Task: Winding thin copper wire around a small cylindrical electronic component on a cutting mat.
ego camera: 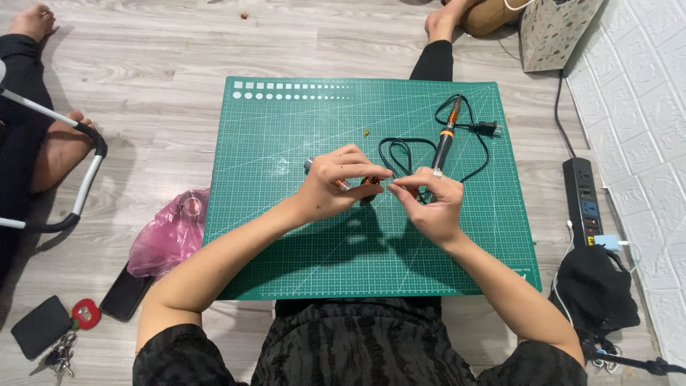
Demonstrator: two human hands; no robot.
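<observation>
- The person sits on the wooden floor (143, 107) with a green cutting mat (300, 243) laid flat in front of them; both hands meet above its middle.
- The left hand (332, 187) is curled shut around a small metal cylinder (311, 165) — its silvery end pokes out past the knuckles, toward the far left.
- A small coppery piece (370, 181), perhaps a coil of wire, sits between the two hands; it is too small to say for sure what it is.
- The right hand (429, 204) has thumb and forefinger pinched closed at the coppery piece, and the other fingers are folded loosely. This reads as fine fitting work, held in the air just above the mat.
- As I judge it, the step in hand is joining or threading the small piece onto the cylinder — it calls for a steady pinch and a fixed left grip.
- A soldering iron (447, 130) with an orange and black handle lies on the mat beyond the right hand, its black cord (400, 151) looped beside it and its plug (486, 128) loose.
- Off the mat: a power strip (582, 200) to the right, a pink plastic bag (168, 236) to the left, keys (61, 354) near the lower left.
</observation>
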